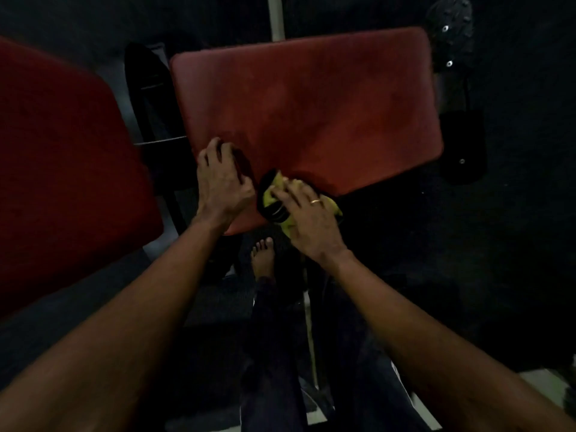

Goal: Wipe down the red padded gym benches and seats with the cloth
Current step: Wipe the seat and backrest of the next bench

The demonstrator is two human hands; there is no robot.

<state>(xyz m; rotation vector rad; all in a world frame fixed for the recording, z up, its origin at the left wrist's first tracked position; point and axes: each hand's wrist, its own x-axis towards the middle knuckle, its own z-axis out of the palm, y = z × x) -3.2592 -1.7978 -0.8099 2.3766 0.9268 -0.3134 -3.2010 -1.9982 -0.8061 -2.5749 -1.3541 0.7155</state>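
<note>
Red padded bench point(311, 104): surface worn, set over a dark floor point(514, 244). On its near edge rest a yellow cloth point(274, 185) over a black object point(274, 210), and both hands, left point(223, 185) and right point(308, 219).

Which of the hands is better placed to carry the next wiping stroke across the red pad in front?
The right hand. It already presses the yellow-green cloth onto the near edge of the red pad. The left hand holds no cloth; its curled fingers rest on the pad's near left corner.
</note>
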